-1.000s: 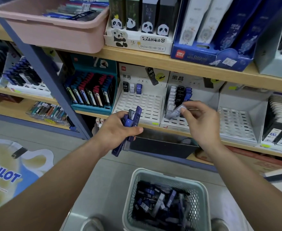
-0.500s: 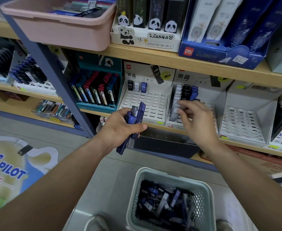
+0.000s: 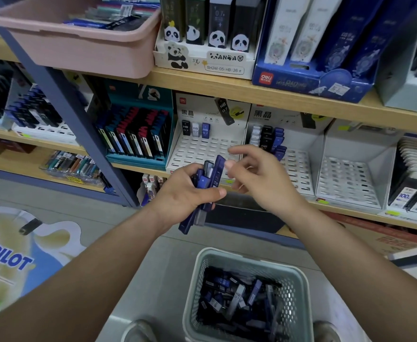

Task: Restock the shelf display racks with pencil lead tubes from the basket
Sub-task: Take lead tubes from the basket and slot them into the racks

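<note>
Mate: What's the risk right now?

Me: My left hand [image 3: 190, 193] is wrapped round a bunch of lead tubes [image 3: 211, 176], held up in front of the left rack [image 3: 197, 149]. They stick out unevenly above and below my fist. If I tug one from the top, I'd guess its neighbours slide out with it.

Mate: And the other hand?

Me: My right hand [image 3: 259, 178] holds nothing. The fingers are loosely spread, with thumb and forefinger apart just beside the tallest blue tube.

Mate: Where would a dropped one land?

Me: Not in the basket [image 3: 298, 277], I think. It sits near my feet with the rest of the tubes, but the bunch is farther out, over the floor — a loose tube could roll under the shelf.

Mate: Anything else?

Me: Mixing them up. The middle rack [image 3: 298, 169] has white, black and blue columns at its far end — a blue one in the wrong column is an easy slip.
</note>
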The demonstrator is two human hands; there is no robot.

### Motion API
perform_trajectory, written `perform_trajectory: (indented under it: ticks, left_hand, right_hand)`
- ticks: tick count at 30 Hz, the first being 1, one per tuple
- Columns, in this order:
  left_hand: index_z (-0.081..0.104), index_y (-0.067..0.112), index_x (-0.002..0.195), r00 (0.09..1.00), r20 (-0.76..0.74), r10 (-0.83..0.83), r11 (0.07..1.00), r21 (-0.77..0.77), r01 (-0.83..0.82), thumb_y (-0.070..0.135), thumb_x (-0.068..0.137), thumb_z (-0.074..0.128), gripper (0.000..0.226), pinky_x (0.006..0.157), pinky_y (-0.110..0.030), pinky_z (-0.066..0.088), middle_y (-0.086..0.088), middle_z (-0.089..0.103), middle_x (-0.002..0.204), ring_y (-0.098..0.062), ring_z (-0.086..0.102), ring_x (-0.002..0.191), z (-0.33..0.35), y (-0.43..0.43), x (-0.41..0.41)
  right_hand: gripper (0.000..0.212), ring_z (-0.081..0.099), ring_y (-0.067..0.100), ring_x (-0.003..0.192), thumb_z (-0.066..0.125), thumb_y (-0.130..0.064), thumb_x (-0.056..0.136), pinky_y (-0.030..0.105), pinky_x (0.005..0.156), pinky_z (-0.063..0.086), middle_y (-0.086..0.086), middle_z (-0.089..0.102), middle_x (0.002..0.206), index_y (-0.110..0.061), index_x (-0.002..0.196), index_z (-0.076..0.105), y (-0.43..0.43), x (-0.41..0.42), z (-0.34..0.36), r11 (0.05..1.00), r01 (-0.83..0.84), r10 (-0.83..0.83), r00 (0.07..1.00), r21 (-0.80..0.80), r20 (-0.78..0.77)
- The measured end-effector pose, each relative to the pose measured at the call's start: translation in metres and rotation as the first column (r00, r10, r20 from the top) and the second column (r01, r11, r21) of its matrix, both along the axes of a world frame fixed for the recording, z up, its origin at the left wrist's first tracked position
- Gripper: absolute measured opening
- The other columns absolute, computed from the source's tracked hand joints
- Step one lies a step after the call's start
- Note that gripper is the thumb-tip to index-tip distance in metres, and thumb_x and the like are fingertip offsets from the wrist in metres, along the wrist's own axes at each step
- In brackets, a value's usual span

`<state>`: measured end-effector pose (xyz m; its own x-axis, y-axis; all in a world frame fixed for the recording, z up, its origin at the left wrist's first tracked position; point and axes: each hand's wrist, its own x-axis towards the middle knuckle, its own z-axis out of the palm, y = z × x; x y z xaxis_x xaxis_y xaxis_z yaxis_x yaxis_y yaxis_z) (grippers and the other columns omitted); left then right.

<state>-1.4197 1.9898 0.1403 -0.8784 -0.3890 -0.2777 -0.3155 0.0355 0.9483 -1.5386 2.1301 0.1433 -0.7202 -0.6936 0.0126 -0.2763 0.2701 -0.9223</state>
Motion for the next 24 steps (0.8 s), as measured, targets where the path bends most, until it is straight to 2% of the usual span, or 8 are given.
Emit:
perform_trajectory:
  ticks: [4, 7, 10, 16, 18, 20, 22, 24]
  left_hand:
    - [0.065, 0.005, 0.108, 0.999, -0.004, -0.035, 0.998, 0.043, 0.036, 0.009, 0.079, 0.083, 0.035, 0.068, -0.029, 0.061, -0.013, 0.069, 0.087, -0.022, 0.069, 0.069, -0.001, 0.009, -0.001]
    - [0.065, 0.007, 0.109, 0.998, -0.016, -0.062, 0.996, 0.063, 0.063, 0.012, 0.078, 0.083, 0.036, 0.069, -0.029, 0.061, -0.008, 0.071, 0.086, -0.02, 0.07, 0.07, -0.003, 0.012, -0.001]
    - [0.065, 0.006, 0.109, 0.998, -0.021, -0.062, 0.995, 0.079, 0.064, 0.015, 0.078, 0.083, 0.037, 0.072, -0.033, 0.062, 0.0, 0.069, 0.079, -0.018, 0.069, 0.069, -0.006, 0.013, -0.002]
    - [0.064, 0.008, 0.113, 0.997, -0.052, -0.061, 0.99, 0.126, 0.067, 0.034, 0.071, 0.08, 0.052, 0.077, -0.039, 0.059, -0.023, 0.071, 0.099, -0.022, 0.067, 0.071, -0.011, 0.014, -0.004]
    - [0.065, 0.011, 0.115, 0.998, -0.038, -0.059, 0.991, 0.117, 0.063, 0.031, 0.079, 0.082, 0.044, 0.084, -0.041, 0.057, -0.017, 0.074, 0.1, -0.019, 0.069, 0.075, -0.015, 0.014, -0.005]
    - [0.067, 0.016, 0.114, 0.998, -0.042, -0.039, 0.994, 0.099, 0.043, 0.025, 0.086, 0.078, 0.031, 0.091, -0.032, 0.055, -0.004, 0.077, 0.098, -0.014, 0.072, 0.084, -0.017, 0.016, -0.007]
    - [0.068, 0.021, 0.112, 0.999, -0.044, -0.017, 0.996, 0.091, 0.021, 0.019, 0.09, 0.073, 0.023, 0.09, -0.022, 0.051, 0.004, 0.077, 0.102, -0.01, 0.072, 0.095, -0.019, 0.017, -0.009]
    - [0.069, 0.021, 0.111, 0.999, -0.043, -0.001, 0.995, 0.099, 0.005, 0.016, 0.091, 0.071, 0.021, 0.09, -0.022, 0.052, 0.004, 0.077, 0.105, -0.012, 0.071, 0.1, -0.019, 0.018, -0.011]
  right_hand:
    - [0.029, 0.067, 0.018, 0.056, 0.075, -0.038, 0.086, 0.032, 0.054, 0.057, 0.006, 0.069, 0.072, -0.014, 0.098, 0.064, -0.01, 0.002, 0.004, 0.998, 0.045, -0.047, 0.997, 0.033, 0.062]
    - [0.029, 0.068, 0.021, 0.058, 0.079, -0.028, 0.084, 0.032, 0.054, 0.055, 0.009, 0.07, 0.071, -0.007, 0.093, 0.061, -0.009, -0.002, 0.001, 0.997, 0.066, -0.072, 0.985, 0.041, 0.16]
    - [0.025, 0.069, 0.026, 0.061, 0.079, -0.021, 0.084, 0.035, 0.059, 0.059, 0.017, 0.071, 0.076, -0.004, 0.093, 0.062, -0.004, -0.004, 0.0, 0.997, 0.083, -0.08, 0.968, 0.0, 0.239]
    - [0.02, 0.07, 0.026, 0.064, 0.076, -0.015, 0.086, 0.037, 0.066, 0.062, 0.019, 0.07, 0.078, -0.003, 0.1, 0.068, 0.002, -0.005, -0.003, 0.988, 0.138, -0.108, 0.94, -0.071, 0.323]
    - [0.017, 0.071, 0.025, 0.066, 0.074, -0.014, 0.088, 0.037, 0.067, 0.062, 0.021, 0.071, 0.081, -0.005, 0.102, 0.069, 0.004, -0.005, -0.004, 0.989, 0.118, -0.082, 0.941, -0.09, 0.328]
    - [0.014, 0.071, 0.024, 0.068, 0.069, -0.01, 0.091, 0.034, 0.067, 0.06, 0.019, 0.072, 0.082, -0.006, 0.105, 0.069, 0.006, -0.005, -0.004, 0.989, 0.106, -0.065, 0.939, -0.106, 0.339]
    - [0.016, 0.073, 0.023, 0.073, 0.063, -0.005, 0.095, 0.029, 0.067, 0.059, 0.016, 0.075, 0.087, -0.007, 0.109, 0.069, 0.008, -0.004, -0.005, 0.987, 0.105, -0.054, 0.932, -0.123, 0.358]
    - [0.02, 0.074, 0.028, 0.083, 0.058, -0.001, 0.096, 0.029, 0.071, 0.059, 0.018, 0.075, 0.095, -0.008, 0.113, 0.068, 0.01, -0.004, -0.005, 0.985, 0.094, -0.033, 0.926, -0.144, 0.377]
